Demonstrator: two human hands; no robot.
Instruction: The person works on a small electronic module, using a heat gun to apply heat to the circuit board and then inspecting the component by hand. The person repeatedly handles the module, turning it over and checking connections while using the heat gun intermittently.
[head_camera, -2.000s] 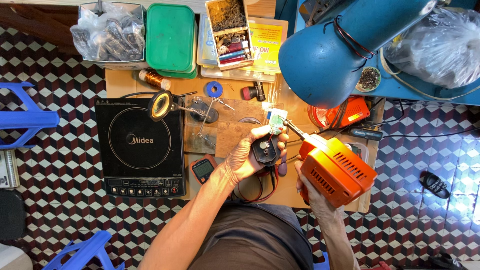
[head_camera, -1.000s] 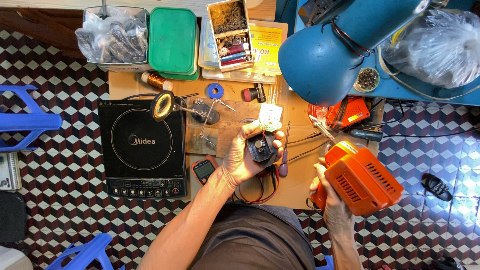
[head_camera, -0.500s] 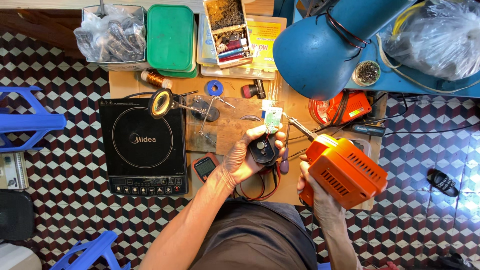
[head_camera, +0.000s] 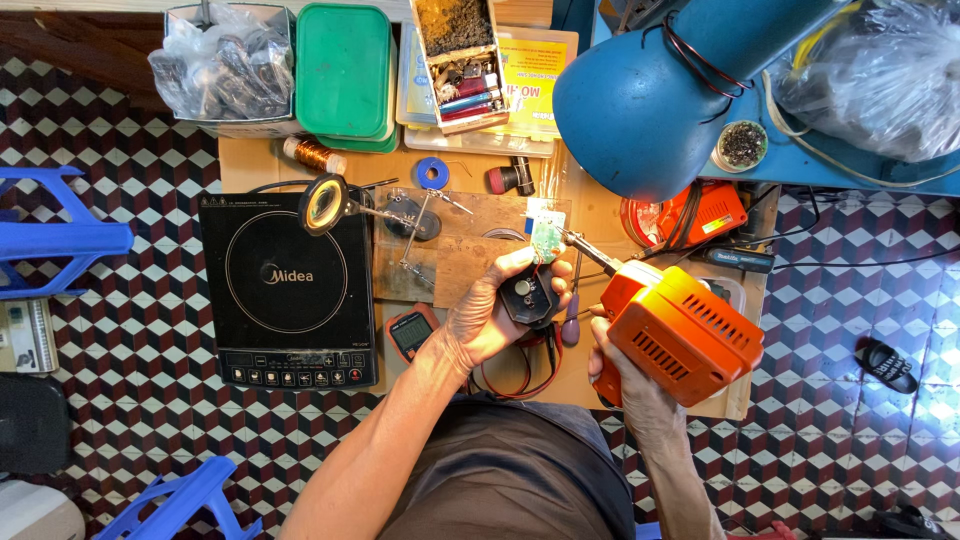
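Observation:
My left hand (head_camera: 490, 310) grips a small black part with a metal centre (head_camera: 527, 295), with a small green circuit board (head_camera: 547, 238) sticking up beyond my fingers. My right hand (head_camera: 612, 365) is wrapped round the grip of an orange soldering gun (head_camera: 683, 330). The gun's thin metal tip (head_camera: 575, 240) touches the edge of the green board. Red and black wires (head_camera: 520, 365) loop on the wooden bench below my left hand.
A black induction cooker (head_camera: 285, 290) lies at the left, with a magnifier on a helping-hands stand (head_camera: 330, 205) beside it. A blue desk lamp (head_camera: 650, 90) hangs over the right. Green boxes (head_camera: 345, 70), a parts tray (head_camera: 455, 60) and a small meter (head_camera: 410, 333) surround the work.
The orange soldering gun swung away to the right, then came back. Its tip is on the green board again. My left hand has stayed in place with the black part.

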